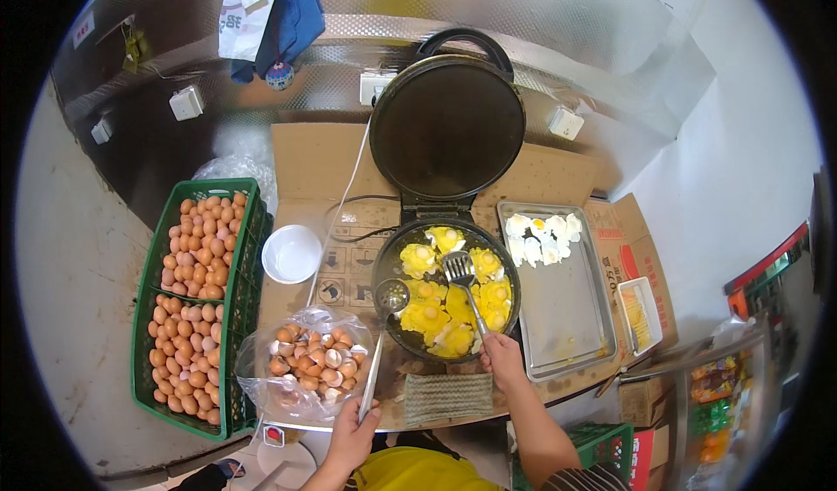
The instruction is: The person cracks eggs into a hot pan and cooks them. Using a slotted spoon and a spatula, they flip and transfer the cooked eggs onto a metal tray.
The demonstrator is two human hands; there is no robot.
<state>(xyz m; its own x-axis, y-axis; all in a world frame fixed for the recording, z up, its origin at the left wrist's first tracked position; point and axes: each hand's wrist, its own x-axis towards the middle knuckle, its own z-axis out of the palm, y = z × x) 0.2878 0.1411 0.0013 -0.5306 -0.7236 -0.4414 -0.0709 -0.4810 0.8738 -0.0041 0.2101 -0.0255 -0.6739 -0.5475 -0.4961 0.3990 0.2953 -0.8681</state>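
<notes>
My left hand grips the long handle of a metal skimmer, whose perforated head rests at the left side of the round electric griddle. In my right hand is a slotted metal spatula; its blade lies over the eggs near the griddle's middle. Several yellow eggs fry across the hot plate, yolks showing. The black lid stands raised behind. On the right, a metal tray carries several cooked white eggs at its far end.
A green crate of brown eggs stands left. Nearer are a plastic bag of eggshells and a white bowl. A folded cloth lies at the front edge. A small white container sits right; a white cord crosses the cardboard.
</notes>
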